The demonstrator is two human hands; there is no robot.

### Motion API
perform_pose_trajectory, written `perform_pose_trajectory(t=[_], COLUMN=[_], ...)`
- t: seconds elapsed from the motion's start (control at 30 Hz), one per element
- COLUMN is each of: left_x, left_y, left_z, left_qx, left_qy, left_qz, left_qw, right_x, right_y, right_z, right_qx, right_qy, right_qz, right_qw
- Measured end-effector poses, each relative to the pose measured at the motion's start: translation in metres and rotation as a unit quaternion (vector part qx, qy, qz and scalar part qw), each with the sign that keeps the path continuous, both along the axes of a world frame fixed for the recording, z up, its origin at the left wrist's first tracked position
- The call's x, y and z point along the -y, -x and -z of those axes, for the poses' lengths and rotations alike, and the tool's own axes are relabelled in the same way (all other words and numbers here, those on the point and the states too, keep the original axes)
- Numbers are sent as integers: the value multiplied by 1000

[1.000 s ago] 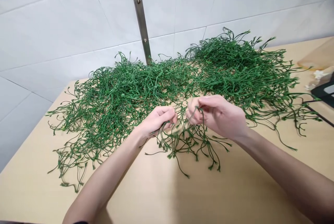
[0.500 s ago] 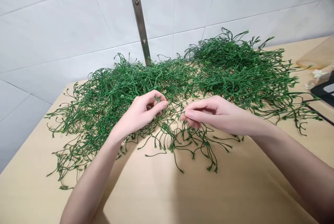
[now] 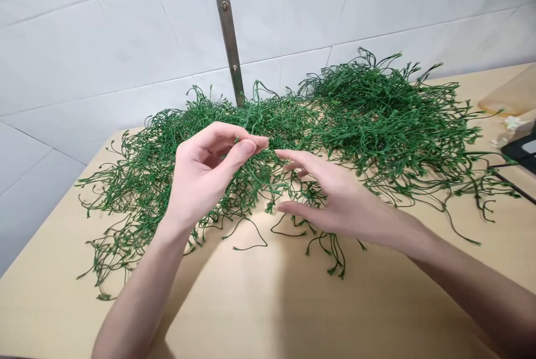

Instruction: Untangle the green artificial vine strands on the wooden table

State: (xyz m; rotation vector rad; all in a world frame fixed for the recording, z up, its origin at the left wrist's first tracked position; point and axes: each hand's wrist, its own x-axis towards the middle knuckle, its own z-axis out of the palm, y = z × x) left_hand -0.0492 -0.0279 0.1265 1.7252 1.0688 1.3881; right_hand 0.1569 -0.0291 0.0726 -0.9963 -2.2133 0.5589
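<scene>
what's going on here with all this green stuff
A person is handling thin green strands with two bare hands. The left hand appears to pinch a few strands between thumb and fingers. The right hand is open beside them, thumb spread from the fingers. Behind, a large heap of strands sits at the right of the table, with another spread at the left.

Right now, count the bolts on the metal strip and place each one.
2: an upper bolt near the top of the strip, and a lower bolt further down. Green stems cover its foot, so more may be hidden.
</scene>
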Motion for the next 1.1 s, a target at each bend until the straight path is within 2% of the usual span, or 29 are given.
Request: perform_pose_trajectory(t=[0.13,0.2,0.3,0.4,0.53,0.67,0.8,0.93,1.03,1.1], left_x=[5,4,-1,-8,-20,-27,-25,-23,-22,-20], left_y=[-4,-1,7,18,28,31,30,30,29,28], left_z=[0,-2,-7,-8,-3,1,-1,-4,-4,-4], left_qx=[20,12,-27,-58,-51,-43,-49,-57,-55,-46], left_qy=[24,10,-17,-18,-27,4,28,29,40,55], left_qz=[20,4,-38,-74,-113,-87,-72,-74,-56,-46], left_qw=[999,1000,999,995,992,995,996,995,996,996], right_x=[-3,-6,-9,-10,-11,-12,-14,-18,-22,-24], right_y=[11,9,2,-5,-11,-15,-19,-20,-21,-22], right_z=[14,13,1,-11,-17,-17,-17,-17,-15,-14], right_qx=[-76,-90,-119,-137,-177,-196,-206,-270,-295,-261], right_qy=[99,138,168,147,95,51,4,-55,-44,-13], right_qz=[-49,-33,32,78,141,185,210,227,234,236], right_qw=[991,986,978,976,969,962,956,934,925,936])
